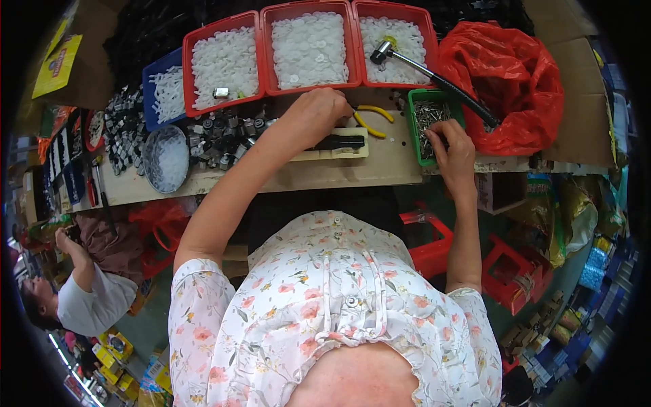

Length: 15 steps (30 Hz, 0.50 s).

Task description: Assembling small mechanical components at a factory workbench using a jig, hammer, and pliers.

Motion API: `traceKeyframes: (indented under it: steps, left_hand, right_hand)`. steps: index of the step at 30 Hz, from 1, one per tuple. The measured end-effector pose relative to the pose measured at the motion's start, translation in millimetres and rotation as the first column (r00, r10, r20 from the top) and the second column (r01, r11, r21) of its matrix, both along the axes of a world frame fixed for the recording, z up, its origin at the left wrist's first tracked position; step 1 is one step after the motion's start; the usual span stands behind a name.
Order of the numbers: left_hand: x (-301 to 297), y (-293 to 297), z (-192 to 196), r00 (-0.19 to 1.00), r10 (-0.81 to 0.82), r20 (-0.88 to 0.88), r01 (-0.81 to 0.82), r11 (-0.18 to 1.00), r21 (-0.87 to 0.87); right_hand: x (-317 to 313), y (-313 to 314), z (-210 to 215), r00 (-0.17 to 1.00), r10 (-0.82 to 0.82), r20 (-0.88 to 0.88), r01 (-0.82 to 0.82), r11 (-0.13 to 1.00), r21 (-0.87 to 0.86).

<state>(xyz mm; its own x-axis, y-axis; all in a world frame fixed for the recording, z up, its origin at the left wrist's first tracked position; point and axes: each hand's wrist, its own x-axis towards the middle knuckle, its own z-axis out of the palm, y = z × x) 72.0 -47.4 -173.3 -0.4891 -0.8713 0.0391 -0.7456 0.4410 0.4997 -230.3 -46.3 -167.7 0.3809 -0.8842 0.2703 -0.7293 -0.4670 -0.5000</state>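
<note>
My left hand (pixel 324 108) is at the front edge of the middle red tray (pixel 312 90), back up, with curled fingers. Its fingertips are hidden, and so is anything in them. Beside it lie yellow-handled pliers (pixel 371 121). Below it, a black pen-like tool (pixel 339 142) rests on a cream block (pixel 332 154). My right hand (pixel 453 146) reaches over the near right side of a green tray (pixel 415 119) of small metal pins (pixel 427 114). Its thumb and fingers are drawn together in a pinch; whatever they hold is too small to name.
Red trays of white plastic parts line the back, a hammer (pixel 434 78) across the right one. To the left are a blue tray (pixel 153 102), a round bowl (pixel 166 159) and loose metal parts (pixel 125 129). A red bag (pixel 502 81) stands right. Another person (pixel 95 292) sits lower left.
</note>
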Motion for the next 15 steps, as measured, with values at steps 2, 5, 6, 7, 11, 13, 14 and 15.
traceKeyframes:
  steps: [2, 5, 6, 7, 11, 13, 14, 15]
  left_hand:
    - [1.6, -2.1, -0.3, 0.999, -0.039, -0.027, 0.040, 0.999, 0.025]
    - [2.5, -0.1, -2.9, 0.998, -0.068, 0.015, 0.068, 0.997, -0.034]
    - [3.2, 1.2, -7.6, 0.999, -0.051, -0.011, 0.050, 0.996, -0.074]
    - [3.7, 1.6, -10.1, 0.999, -0.036, -0.039, 0.031, 0.993, -0.113]
    - [5.1, 3.2, -7.3, 0.992, -0.019, -0.123, 0.007, 0.996, -0.092]
    - [6.3, 4.4, -6.0, 0.956, 0.013, -0.294, -0.053, 0.990, -0.129]
    - [4.3, 8.5, -1.3, 0.958, 0.012, -0.286, -0.051, 0.990, -0.130]
    - [0.1, 15.8, 6.7, 0.852, 0.221, -0.475, -0.152, 0.972, 0.181]
  right_hand:
    - [0.9, 0.8, 0.0, 0.999, -0.018, 0.044, 0.018, 1.000, 0.014]
    - [3.1, 2.9, -0.1, 0.980, -0.107, 0.170, 0.095, 0.992, 0.079]
    - [4.0, 3.3, -1.2, 0.960, -0.147, 0.237, 0.111, 0.981, 0.161]
    - [4.7, 3.7, -2.0, 0.935, -0.192, 0.299, 0.120, 0.963, 0.243]
    - [10.8, 5.3, -3.0, 0.874, -0.200, 0.443, 0.060, 0.949, 0.310]
    - [22.2, 9.6, 2.3, 0.798, -0.200, 0.569, 0.002, 0.944, 0.329]
    - [29.5, 13.6, 4.0, 0.793, -0.201, 0.575, 0.001, 0.945, 0.328]
    - [39.0, 18.0, 6.3, 0.749, -0.180, 0.638, -0.040, 0.948, 0.315]
